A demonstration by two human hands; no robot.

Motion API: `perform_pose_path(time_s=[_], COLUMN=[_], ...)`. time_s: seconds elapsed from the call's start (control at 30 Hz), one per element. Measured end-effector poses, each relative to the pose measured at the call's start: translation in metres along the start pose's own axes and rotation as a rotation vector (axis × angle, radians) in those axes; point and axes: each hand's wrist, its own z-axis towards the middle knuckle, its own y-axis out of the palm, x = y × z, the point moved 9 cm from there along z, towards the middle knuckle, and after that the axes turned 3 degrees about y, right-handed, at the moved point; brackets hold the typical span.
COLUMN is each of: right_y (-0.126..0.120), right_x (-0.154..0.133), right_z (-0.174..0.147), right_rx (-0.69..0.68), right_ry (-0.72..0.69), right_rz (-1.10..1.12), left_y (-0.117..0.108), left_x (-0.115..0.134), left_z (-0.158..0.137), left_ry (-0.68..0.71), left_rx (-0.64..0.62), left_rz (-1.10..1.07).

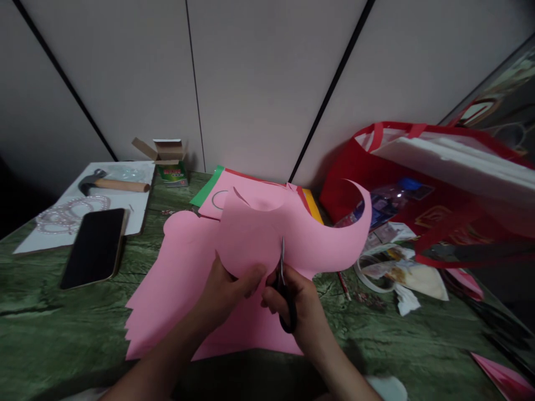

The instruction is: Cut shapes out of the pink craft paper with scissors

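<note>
My left hand (229,287) pinches the lower edge of a pink paper sheet (254,239), thumb on top and fingers underneath. In my right hand (298,301) is a pair of scissors (285,295) with black handles, its blades pointing away from me into the pink paper. To the right of the blades, a curved strip of the same sheet bends up and curls at its end. Beneath both hands, several more pink sheets (179,278) lie fanned on the green table, some with rounded or stepped edges.
At left are a black phone (95,245), a hammer (121,185), a beaded string (69,214) and a green box (173,171). Coloured sheets (209,189) lie behind. On the right stand a red bag (346,167), a bottle (388,197) and a tape roll (361,275).
</note>
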Motion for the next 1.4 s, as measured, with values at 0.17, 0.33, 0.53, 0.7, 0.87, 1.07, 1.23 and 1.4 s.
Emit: perform_pose_path(time_s=[0.17,0.33,0.53,0.7,0.87,1.07,1.23,1.4], right_y=[0.003,0.003,0.001,0.001,0.003,0.003,0.001,0.0], right_x=[0.0,-0.003,-0.002,-0.001,0.0,0.002,0.002,0.001], right_z=[0.0,-0.002,-0.001,0.0,0.0,0.001,0.001,0.001], right_rx=[-0.065,-0.065,-0.041,-0.029,-0.048,-0.064,-0.043,-0.02], right_ry=[-0.034,-0.032,-0.061,-0.061,-0.064,-0.046,-0.053,-0.071], right_rz=[0.003,0.028,0.033,0.015,0.027,0.024,0.029,0.036], left_y=[-0.005,-0.012,-0.007,-0.004,-0.006,-0.006,-0.005,-0.005], left_x=[-0.004,-0.009,-0.006,-0.004,-0.006,-0.007,-0.007,-0.007], left_z=[-0.002,-0.002,-0.002,-0.003,-0.002,-0.003,-0.004,-0.003], left_ry=[-0.027,-0.052,-0.062,-0.05,-0.067,-0.064,-0.067,-0.057], left_rx=[0.029,0.072,0.042,0.012,0.021,0.026,0.014,0.01], left_rz=[0.046,0.052,0.051,0.04,0.038,0.037,0.046,0.044])
